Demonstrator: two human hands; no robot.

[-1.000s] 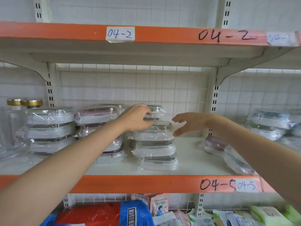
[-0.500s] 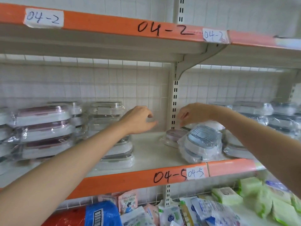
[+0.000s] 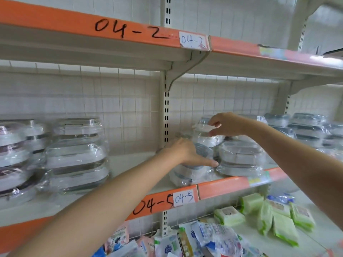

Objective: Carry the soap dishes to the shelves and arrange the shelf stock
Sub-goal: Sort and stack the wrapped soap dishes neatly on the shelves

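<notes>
Plastic-wrapped soap dishes stand in stacks on the orange-edged shelf (image 3: 222, 186) marked 04-5. My left hand (image 3: 185, 153) rests palm-down, fingers stretched, on a tilted wrapped soap dish (image 3: 193, 173) near the shelf's front edge, just right of the upright post. Above and behind it, my right hand (image 3: 226, 125) pinches the wrap of another soap dish (image 3: 204, 140) between thumb and curled fingers. A third wrapped dish (image 3: 239, 156) sits to the right of both, touching the tilted one.
Tall stacks of wrapped dishes (image 3: 76, 154) fill the shelf's left bay, and more stacks (image 3: 306, 128) stand at the far right. A slotted upright post (image 3: 166, 112) divides the bays. The shelf 04-2 hangs close overhead. Green wipe packs (image 3: 278, 217) and bagged goods lie below.
The view has swung right. My left hand has dropped from mid-air onto the tilted dish, and my right hand has reached to the dish behind it and pinched its wrap.
</notes>
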